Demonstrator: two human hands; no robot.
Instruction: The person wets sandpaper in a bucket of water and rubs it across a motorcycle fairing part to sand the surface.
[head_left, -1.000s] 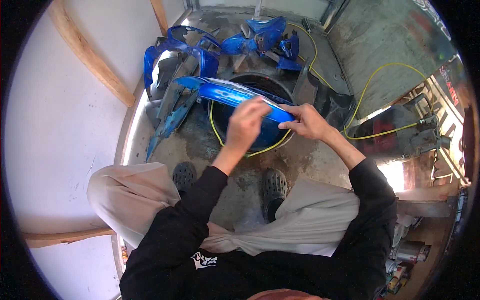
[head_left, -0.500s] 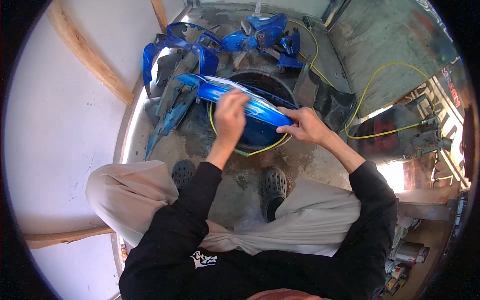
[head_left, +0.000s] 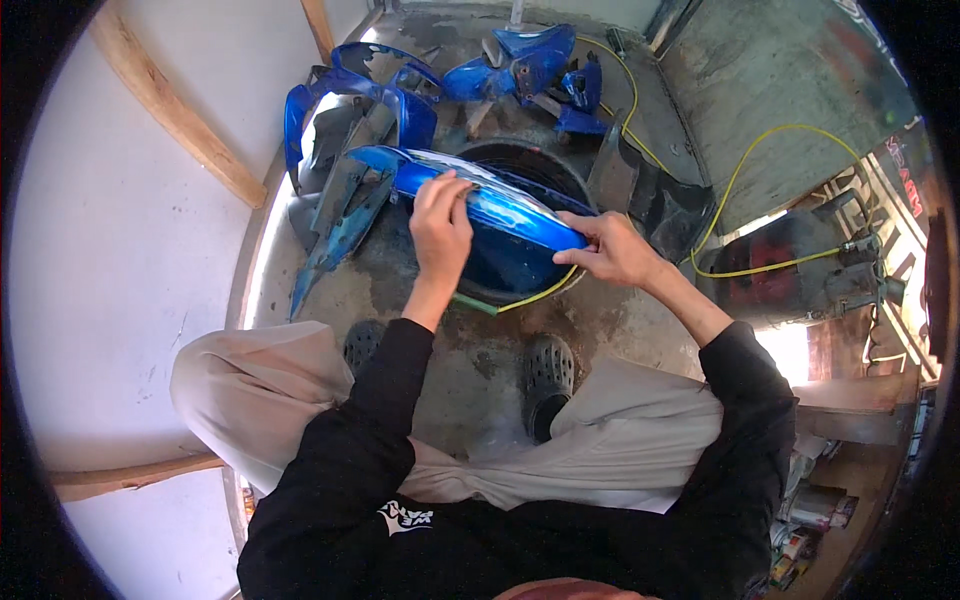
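A long glossy blue body panel (head_left: 500,215) is held slantwise over a black round tub (head_left: 530,165) with dark contents. My right hand (head_left: 610,250) grips the panel's right end, thumb below and fingers above. My left hand (head_left: 440,225) is on the left part of the panel, its fingers curled against the upper surface; whatever is in them is too small and hidden to make out. A yellow hose (head_left: 540,294) with a green section lies around the tub's near side.
Blue body panels (head_left: 305,120) and another blue cluster (head_left: 525,70) lie at the back. Dark panels (head_left: 665,215) rest right of the tub. A black-and-red machine (head_left: 760,290) with a hose stands at right. A white wall (head_left: 110,300) is at left, cans (head_left: 815,505) at lower right.
My left hand has moved left and upward along the panel, from near its middle toward its left part. My right hand keeps its hold, with the panel almost unmoved.
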